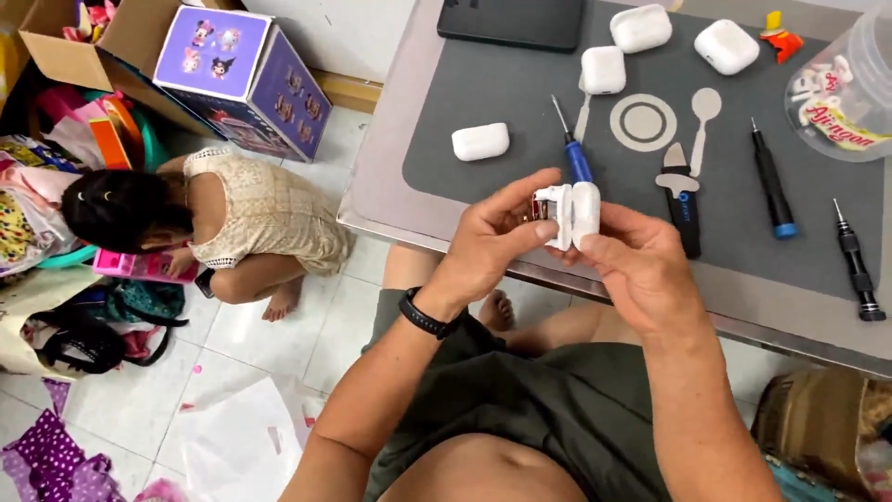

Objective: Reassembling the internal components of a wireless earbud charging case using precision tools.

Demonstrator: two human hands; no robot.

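Note:
A white earbud charging case (574, 212) is held open between both hands above the near edge of the grey work mat (520, 139). My left hand (488, 244) pinches its left part, where small inner metal parts show. My right hand (641, 265) grips the right part with thumb and fingers. Just behind the case a blue-handled screwdriver (574, 153) lies on the mat. A black band is on my left wrist.
On the mat lie several white cases (480, 141), a metal ring (643, 123), a spoon-shaped pry tool (703, 116), a black-and-blue screwdriver (771, 181), a black screwdriver (855, 265), a dark tablet (513, 20) and a clear jar (846, 88). A person (214, 223) crouches on the tiled floor by boxes.

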